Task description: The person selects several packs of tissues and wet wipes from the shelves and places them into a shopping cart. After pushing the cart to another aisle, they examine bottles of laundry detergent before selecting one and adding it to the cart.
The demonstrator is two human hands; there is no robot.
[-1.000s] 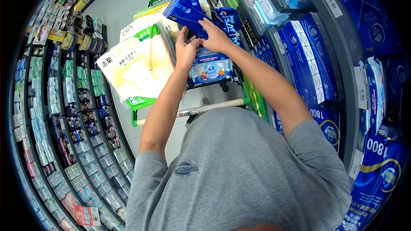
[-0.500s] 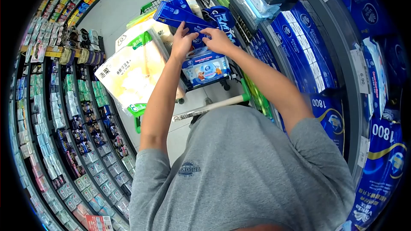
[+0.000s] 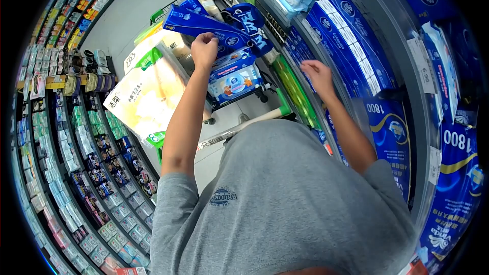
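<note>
My left hand (image 3: 205, 51) is closed at the lower edge of a long blue tissue pack (image 3: 186, 23) lying across the top of a loaded shopping cart; its fingertips are partly hidden. My right hand (image 3: 318, 77) is away from the cart, over the right-hand side near the shelf, fingers loosely bent and apart, holding nothing. Below the tissue pack sits a blue-and-white pack of wipes (image 3: 234, 84). A large cream-coloured pack of paper (image 3: 147, 94) leans on the cart's left. Dark blue packaging with white lettering (image 3: 248, 23) lies at the cart's right.
The cart's pale handle (image 3: 249, 126) with green ends is right before my body. Shelves with blue tissue packs (image 3: 346, 40) stand close on the right. Racks of small packaged goods (image 3: 76, 137) line the left. Grey floor (image 3: 127, 10) runs between them.
My right hand has let go of the blue tissue pack and moved right, towards the shelf. My left hand stays at the pack, now with fingers curled. The cart appears shifted slightly left in view.
</note>
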